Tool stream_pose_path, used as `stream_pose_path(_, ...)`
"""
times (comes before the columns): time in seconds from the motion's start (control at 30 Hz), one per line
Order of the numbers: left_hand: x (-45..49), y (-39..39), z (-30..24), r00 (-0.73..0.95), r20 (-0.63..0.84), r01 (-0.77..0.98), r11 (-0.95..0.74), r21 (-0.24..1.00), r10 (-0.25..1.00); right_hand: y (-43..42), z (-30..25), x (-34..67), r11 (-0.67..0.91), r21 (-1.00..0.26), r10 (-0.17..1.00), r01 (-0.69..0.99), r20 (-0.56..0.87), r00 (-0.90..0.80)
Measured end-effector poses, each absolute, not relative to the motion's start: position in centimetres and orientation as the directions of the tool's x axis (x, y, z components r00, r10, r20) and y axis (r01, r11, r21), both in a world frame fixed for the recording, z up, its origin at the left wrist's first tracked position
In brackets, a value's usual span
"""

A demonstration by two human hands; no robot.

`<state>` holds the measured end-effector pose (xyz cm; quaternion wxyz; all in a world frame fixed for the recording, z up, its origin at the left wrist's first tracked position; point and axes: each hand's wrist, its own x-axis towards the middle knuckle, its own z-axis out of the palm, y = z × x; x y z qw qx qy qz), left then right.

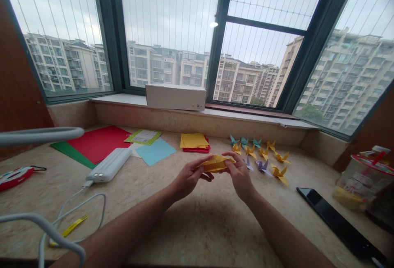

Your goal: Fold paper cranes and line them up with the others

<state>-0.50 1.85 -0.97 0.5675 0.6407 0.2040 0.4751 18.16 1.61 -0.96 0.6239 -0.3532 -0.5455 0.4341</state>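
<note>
Between my two hands, raised over the stone counter [197, 218], is a folded piece of yellow origami paper [216, 163]. My left hand [190, 176] pinches its left end, with the thumb on the near side. The right end is gripped by my right hand [240, 174], thumb against the paper. My fingers hide parts of both ends. Just beyond lies a stack of yellow and red paper squares [193, 141]. Several folded paper cranes stand right of my right hand, among them a yellow crane [279, 172], a purple crane [263, 167] and a teal crane [244, 141].
At left lie red sheets [100, 143], a blue sheet [156, 151], a white power bank [110, 165] with a cable, and a red-and-white object [17, 177]. A black phone [335, 223] and a plastic cup [358, 182] are at right. A white box [175, 97] sits on the sill.
</note>
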Motion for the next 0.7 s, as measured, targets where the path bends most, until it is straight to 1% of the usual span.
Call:
stream_pose_path(0.13,-0.9,1.6,-0.5,0.443,0.385,-0.298,-0.272,0.915,0.809,1.3,-0.8,18.4,0.441,-0.885,0.894,-0.148,0.448,-0.011)
stream_pose_path(0.23,-1.2,1.6,-0.2,0.442,0.392,-0.295,-0.282,0.913,0.807,1.1,-0.7,18.9,0.499,-0.864,0.859,-0.065,0.503,-0.092)
stream_pose_path(0.37,-1.5,1.9,-0.4,0.432,0.369,-0.241,-0.289,0.926,0.823,1.2,-0.6,19.8,0.503,-0.862,0.85,0.057,0.482,-0.213)
stream_pose_path(0.5,-1.4,2.4,-0.9,0.412,0.351,-0.229,-0.277,0.933,0.841,1.9,-0.9,20.4,0.487,-0.859,0.873,0.154,0.473,-0.124)
stream_pose_path(0.7,-0.7,2.8,-1.5,0.383,0.391,-0.248,-0.315,0.916,0.837,2.4,-1.2,20.1,0.468,-0.872,0.882,0.143,0.472,-0.005)
